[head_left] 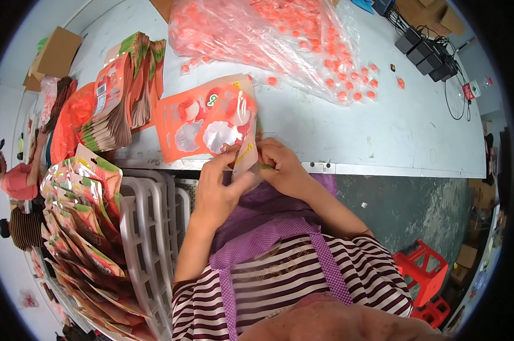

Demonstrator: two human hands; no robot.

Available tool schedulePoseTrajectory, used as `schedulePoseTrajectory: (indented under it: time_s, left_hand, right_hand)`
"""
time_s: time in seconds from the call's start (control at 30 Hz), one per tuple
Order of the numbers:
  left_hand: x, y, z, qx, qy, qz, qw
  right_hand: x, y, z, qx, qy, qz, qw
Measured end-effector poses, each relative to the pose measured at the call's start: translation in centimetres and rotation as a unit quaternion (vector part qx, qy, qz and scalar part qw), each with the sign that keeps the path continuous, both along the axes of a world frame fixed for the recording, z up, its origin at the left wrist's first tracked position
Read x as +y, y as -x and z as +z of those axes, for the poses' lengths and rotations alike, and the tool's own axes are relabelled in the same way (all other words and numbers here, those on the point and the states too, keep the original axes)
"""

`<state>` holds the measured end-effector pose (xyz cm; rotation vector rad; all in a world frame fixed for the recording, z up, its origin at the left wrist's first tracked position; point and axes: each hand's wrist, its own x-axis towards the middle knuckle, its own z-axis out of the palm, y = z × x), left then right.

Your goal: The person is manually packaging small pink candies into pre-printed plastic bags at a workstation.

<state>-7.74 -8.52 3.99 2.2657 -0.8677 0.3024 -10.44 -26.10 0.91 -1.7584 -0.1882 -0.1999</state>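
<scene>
Fingers [243, 184] of both hands [216, 184] [284, 166] apparently around orange pouch [183, 116] edge.

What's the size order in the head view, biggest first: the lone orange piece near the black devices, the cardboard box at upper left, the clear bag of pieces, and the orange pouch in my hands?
By apparent size:
1. Clear bag
2. Orange pouch
3. Cardboard box
4. Lone orange piece
</scene>
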Motion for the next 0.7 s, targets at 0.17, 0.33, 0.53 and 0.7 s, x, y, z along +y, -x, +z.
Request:
schedulePoseTrajectory:
  time_s: [0.17, 0.33, 0.53, 0.7]
  left_hand:
    - [-0.1, -0.5, 1.1, -0.094, -0.084, -0.145, 0.981]
    - [-0.2, -1.0, 2.4, -0.109, -0.149, -0.176, 0.967]
    - [0.3, -2.2, 1.5, -0.158, -0.123, -0.173, 0.964]
    - [0.5, -2.7, 1.8, -0.084, -0.084, -0.181, 0.976]
  right_hand:
    - [0.0, 0.1, 0.2, -0.038, 0.013, 0.014, 0.999]
    - [-0.2, 0.5, 1.4, 0.104, -0.084, 0.082, 0.988]
    - [-0.9, -0.1, -0.5, 0.138, -0.004, 0.048, 0.989]
    - [-2.1, -1.1, 0.2, 0.097, -0.018, 0.043, 0.994]
